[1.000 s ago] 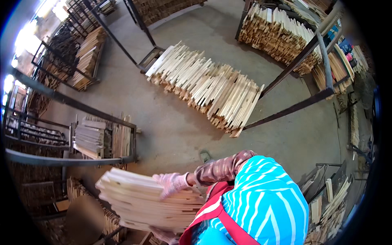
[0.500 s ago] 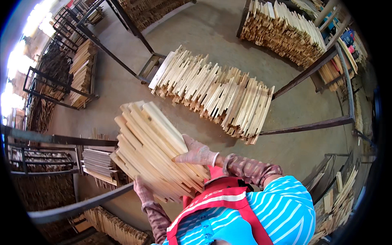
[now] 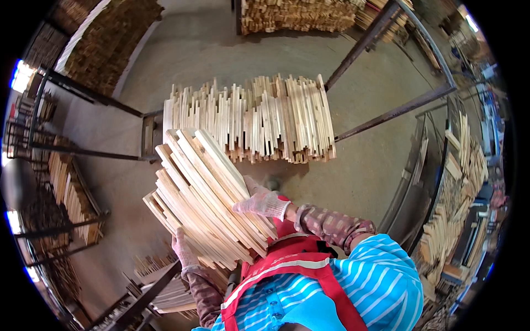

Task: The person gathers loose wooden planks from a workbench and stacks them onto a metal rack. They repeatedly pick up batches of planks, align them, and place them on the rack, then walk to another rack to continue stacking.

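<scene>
A thick bundle of pale wooden strips (image 3: 201, 193) is held against my red apron, its long pieces slanting up and to the left. My gloved left hand (image 3: 185, 251) grips the bundle's lower left side. On the opposite side, my gloved right hand (image 3: 262, 201) clasps it with the thumb toward the top pieces. The undersides of the strips and some fingertips are hidden. Just beyond the bundle stands a long stack of similar wooden strips (image 3: 265, 118), their ends uneven. The bundle's far end overlaps the stack's near left corner in view, and I cannot tell whether they touch.
Dark metal frame bars (image 3: 364, 121) rise at the stack's right end, and another metal frame (image 3: 88, 151) stands at its left. Larger wood piles (image 3: 298, 16) lie across the concrete floor (image 3: 187, 33). Loose offcuts (image 3: 452, 220) lie at the right.
My view has swung to the left-hand frame's far side, so the stack now appears squarer and nearer the bundle. Both hands keep their hold on the wooden strips.
</scene>
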A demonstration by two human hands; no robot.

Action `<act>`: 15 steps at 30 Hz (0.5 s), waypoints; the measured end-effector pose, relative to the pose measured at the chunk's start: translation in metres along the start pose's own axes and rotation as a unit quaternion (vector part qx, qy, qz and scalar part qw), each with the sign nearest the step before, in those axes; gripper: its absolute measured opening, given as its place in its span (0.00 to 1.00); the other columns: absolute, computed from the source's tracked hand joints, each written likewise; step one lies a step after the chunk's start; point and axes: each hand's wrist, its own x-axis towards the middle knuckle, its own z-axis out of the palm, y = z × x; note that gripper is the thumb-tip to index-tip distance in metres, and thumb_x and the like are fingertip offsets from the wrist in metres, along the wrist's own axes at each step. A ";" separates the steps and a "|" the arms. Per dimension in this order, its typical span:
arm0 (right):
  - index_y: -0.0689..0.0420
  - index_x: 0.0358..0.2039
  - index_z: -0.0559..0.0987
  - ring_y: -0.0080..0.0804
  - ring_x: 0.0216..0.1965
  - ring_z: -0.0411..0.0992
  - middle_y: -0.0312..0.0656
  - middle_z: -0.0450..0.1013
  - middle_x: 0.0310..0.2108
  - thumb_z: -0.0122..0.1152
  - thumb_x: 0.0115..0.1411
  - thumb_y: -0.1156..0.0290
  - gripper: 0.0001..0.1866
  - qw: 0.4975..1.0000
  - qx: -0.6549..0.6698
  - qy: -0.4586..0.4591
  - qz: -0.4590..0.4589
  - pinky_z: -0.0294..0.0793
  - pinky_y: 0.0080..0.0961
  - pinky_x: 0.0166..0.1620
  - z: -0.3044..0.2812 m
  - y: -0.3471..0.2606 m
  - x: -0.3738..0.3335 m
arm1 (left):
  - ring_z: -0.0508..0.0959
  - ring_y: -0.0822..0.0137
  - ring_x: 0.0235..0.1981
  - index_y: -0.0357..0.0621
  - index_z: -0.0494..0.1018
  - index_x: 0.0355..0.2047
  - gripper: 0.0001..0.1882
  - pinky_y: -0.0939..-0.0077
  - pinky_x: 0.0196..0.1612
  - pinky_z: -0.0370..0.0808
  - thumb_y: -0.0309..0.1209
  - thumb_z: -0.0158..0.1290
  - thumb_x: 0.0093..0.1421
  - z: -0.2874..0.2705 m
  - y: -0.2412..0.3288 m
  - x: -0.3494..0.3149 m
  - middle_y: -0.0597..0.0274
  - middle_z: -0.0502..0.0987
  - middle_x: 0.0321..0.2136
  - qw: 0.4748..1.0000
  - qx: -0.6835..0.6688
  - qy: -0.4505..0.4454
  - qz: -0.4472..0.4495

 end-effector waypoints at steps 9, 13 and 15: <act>0.59 0.64 0.65 0.30 0.50 0.74 0.43 0.74 0.53 0.74 0.52 0.77 0.40 0.974 0.212 0.026 -0.079 0.75 0.25 0.54 0.015 0.026 -0.007 | 0.74 0.76 0.32 0.39 0.79 0.43 0.22 0.77 0.35 0.71 0.45 0.65 0.60 0.008 0.031 0.047 0.70 0.78 0.33 0.992 0.116 -0.028 0.045; 0.58 0.64 0.63 0.32 0.49 0.75 0.44 0.74 0.52 0.72 0.52 0.81 0.40 0.956 0.276 0.032 -0.093 0.78 0.27 0.52 0.019 0.041 -0.010 | 0.77 0.74 0.35 0.38 0.78 0.47 0.25 0.75 0.39 0.74 0.46 0.65 0.59 0.011 0.045 0.050 0.69 0.80 0.35 0.992 0.090 -0.080 0.042; 0.58 0.64 0.62 0.32 0.48 0.76 0.45 0.74 0.51 0.71 0.52 0.84 0.40 0.947 0.307 0.039 -0.084 0.80 0.28 0.49 0.018 0.040 -0.019 | 0.77 0.73 0.36 0.38 0.78 0.48 0.26 0.74 0.40 0.75 0.46 0.65 0.59 0.018 0.049 0.045 0.69 0.80 0.36 0.990 0.112 -0.072 0.044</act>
